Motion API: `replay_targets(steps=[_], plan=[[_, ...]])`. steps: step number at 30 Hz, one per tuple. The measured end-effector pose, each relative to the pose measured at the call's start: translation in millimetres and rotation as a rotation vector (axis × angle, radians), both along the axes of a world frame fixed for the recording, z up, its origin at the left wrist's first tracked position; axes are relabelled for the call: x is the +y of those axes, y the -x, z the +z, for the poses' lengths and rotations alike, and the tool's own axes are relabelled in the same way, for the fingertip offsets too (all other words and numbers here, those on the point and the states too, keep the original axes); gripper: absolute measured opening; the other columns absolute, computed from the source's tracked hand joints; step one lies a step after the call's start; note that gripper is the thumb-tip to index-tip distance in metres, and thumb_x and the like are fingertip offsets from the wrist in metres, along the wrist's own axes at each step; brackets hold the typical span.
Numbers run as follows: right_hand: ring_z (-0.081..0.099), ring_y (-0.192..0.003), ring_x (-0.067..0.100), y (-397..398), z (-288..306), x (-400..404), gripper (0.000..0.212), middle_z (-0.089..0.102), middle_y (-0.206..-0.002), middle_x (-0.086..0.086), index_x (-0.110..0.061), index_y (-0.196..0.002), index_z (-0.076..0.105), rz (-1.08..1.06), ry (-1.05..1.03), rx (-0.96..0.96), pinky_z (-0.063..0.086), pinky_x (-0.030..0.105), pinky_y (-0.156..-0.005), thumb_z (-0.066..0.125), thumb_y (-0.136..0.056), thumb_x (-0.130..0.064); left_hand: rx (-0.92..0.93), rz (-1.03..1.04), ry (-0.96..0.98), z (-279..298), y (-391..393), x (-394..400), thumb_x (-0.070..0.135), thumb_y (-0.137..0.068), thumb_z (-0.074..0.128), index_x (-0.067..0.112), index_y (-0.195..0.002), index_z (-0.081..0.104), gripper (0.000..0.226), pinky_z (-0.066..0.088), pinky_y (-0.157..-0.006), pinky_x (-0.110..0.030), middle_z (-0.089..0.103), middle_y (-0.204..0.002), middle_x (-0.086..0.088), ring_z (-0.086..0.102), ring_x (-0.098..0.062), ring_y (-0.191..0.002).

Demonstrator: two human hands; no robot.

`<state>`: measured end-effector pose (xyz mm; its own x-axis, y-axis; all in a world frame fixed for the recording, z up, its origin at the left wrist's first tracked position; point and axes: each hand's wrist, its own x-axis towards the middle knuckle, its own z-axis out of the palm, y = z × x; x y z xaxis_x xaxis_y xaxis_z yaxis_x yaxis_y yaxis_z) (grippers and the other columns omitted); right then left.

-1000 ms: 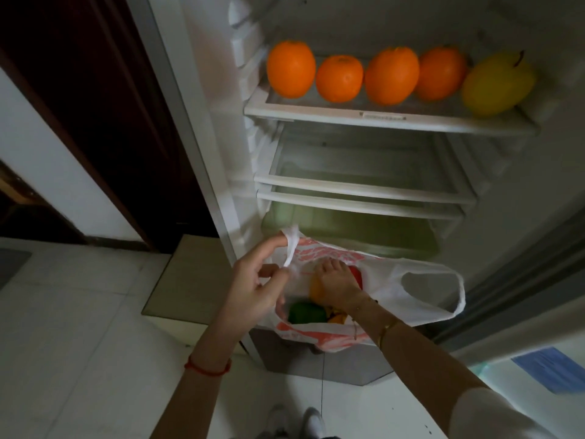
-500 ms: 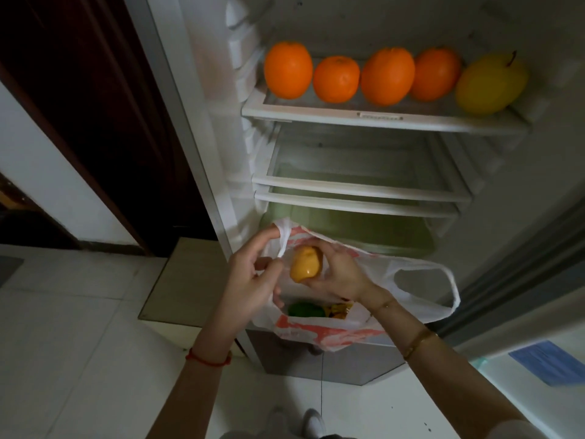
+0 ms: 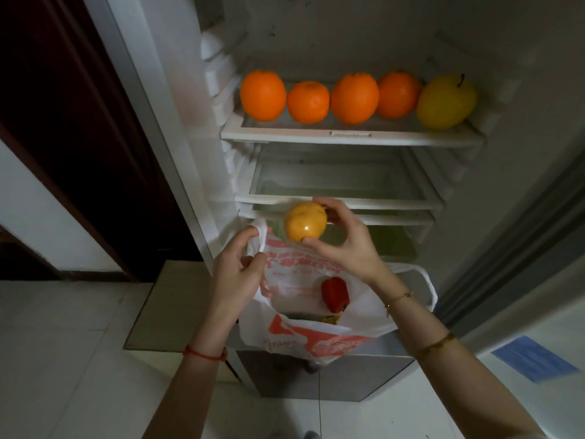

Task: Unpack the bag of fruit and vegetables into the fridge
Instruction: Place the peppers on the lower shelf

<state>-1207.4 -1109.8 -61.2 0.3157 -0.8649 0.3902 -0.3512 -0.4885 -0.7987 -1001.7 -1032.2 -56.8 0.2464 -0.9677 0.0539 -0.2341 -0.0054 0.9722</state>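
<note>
A white plastic bag with red print hangs in front of the open fridge. My left hand grips its left handle. My right hand holds a yellow-orange fruit above the bag, level with the lower fridge shelf. Inside the bag lies a red pepper with something yellow under it. The upper shelf carries several oranges and a yellow apple at its right end.
The lower glass shelves hold nothing that I can see. A greenish drawer sits below them. The fridge door stands open at the right. A dark wooden door is at the left, above a pale tiled floor.
My right hand has pulled the yellow-orange fruit out of the bag and lifted it toward the fridge shelves. The red pepper now shows in the bag. My left hand has kept hold of the handle.
</note>
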Motion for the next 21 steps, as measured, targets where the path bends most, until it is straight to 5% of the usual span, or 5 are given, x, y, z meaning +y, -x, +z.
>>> replay_targets(steps=[12,16,18,21], plan=[[0.056,-0.115,0.018,-61.2,21.6,-103.5,0.074,0.059,-0.125,0.005,-0.015,-0.131,0.049,-0.131,0.025,0.055,0.049,0.036,-0.099,0.083,-0.071,-0.040,0.014,-0.002,-0.023,3.0,-7.6,-11.3,-0.005,-0.092,0.050,0.016,-0.132,0.056,0.046,0.058,-0.048,-0.037,0.054,-0.042,-0.003,0.056,-0.016,-0.039],[0.055,-0.117,0.021,-78.6,20.2,-124.5,0.074,0.058,-0.128,0.007,-0.014,-0.134,0.047,-0.128,-0.049,0.069,0.046,0.028,-0.097,0.083,-0.072,-0.034,-0.012,-0.011,-0.013,4.7,-13.6,-15.4,-0.003,-0.090,0.052,0.019,-0.130,0.058,0.046,0.059,-0.052,-0.053,0.059,-0.051,-0.002,0.056,-0.016,-0.042],[0.055,-0.118,0.022,-82.5,17.4,-129.5,0.074,0.057,-0.129,0.007,-0.016,-0.135,0.046,-0.126,-0.081,0.075,0.044,0.025,-0.094,0.082,-0.073,-0.034,-0.020,-0.008,-0.007,3.6,-15.3,-16.6,-0.003,-0.090,0.053,0.020,-0.127,0.058,0.044,0.058,-0.053,-0.055,0.063,-0.061,-0.008,0.057,-0.017,-0.043],[0.054,-0.119,0.023,-83.7,16.7,-133.2,0.074,0.056,-0.131,0.007,-0.016,-0.137,0.044,-0.115,-0.100,0.079,0.042,0.025,-0.092,0.081,-0.075,-0.033,-0.011,-0.011,-0.003,2.2,-15.2,-18.7,-0.004,-0.091,0.053,0.026,-0.124,0.057,0.045,0.058,-0.050,-0.051,0.058,-0.050,-0.010,0.057,-0.021,-0.043]])
